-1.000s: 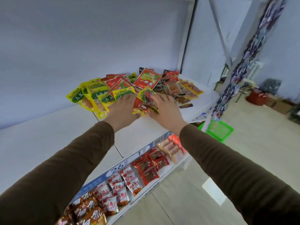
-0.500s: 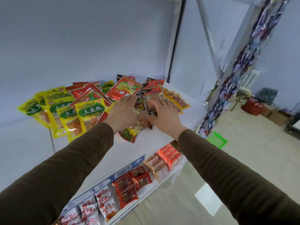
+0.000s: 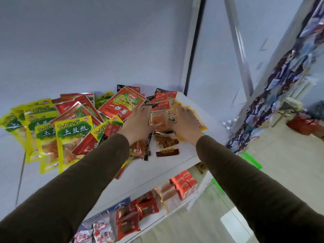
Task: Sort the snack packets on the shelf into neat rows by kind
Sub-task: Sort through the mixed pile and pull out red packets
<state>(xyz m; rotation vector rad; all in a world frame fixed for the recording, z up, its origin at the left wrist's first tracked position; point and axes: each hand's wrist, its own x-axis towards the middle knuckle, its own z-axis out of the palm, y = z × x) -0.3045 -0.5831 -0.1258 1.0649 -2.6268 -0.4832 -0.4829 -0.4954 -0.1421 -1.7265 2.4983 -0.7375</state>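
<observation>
Both hands reach forward over a white shelf point(image 3: 168, 165) strewn with snack packets. The left hand point(image 3: 138, 124) lies palm down with its fingers spread and flat, pressing on the pile rather than pinching anything. The right hand point(image 3: 185, 124) lies the same way, fingers fanned and flat, resting on yellow-edged packets point(image 3: 199, 122) that poke out from under its far side.

Between the two hands, touching both, sits a clear packet with a red header point(image 3: 160, 118) and orange contents; the hands bracket it from either side. Just beyond the fingertips lies a second red-header packet point(image 3: 160, 99) of the same kind. Nearer the person than the hands, between the wrists, a dark-edged clear packet of brown pieces point(image 3: 165, 140) lies flat, with a small dark red bar point(image 3: 167, 152) just in front of it.

Beyond the left hand's fingers, a large red packet with a green picture point(image 3: 121, 104) lies tilted on the heap. To the left of the left hand, well out past the sleeve point(image 3: 84, 172), yellow and green packets point(image 3: 73, 134) overlap in a loose fan, with more red packets point(image 3: 77, 109) tucked behind them.

Below the arms, the lower shelf point(image 3: 149, 227) carries rows of red packets point(image 3: 138, 213) and small red boxes point(image 3: 185, 185).
</observation>
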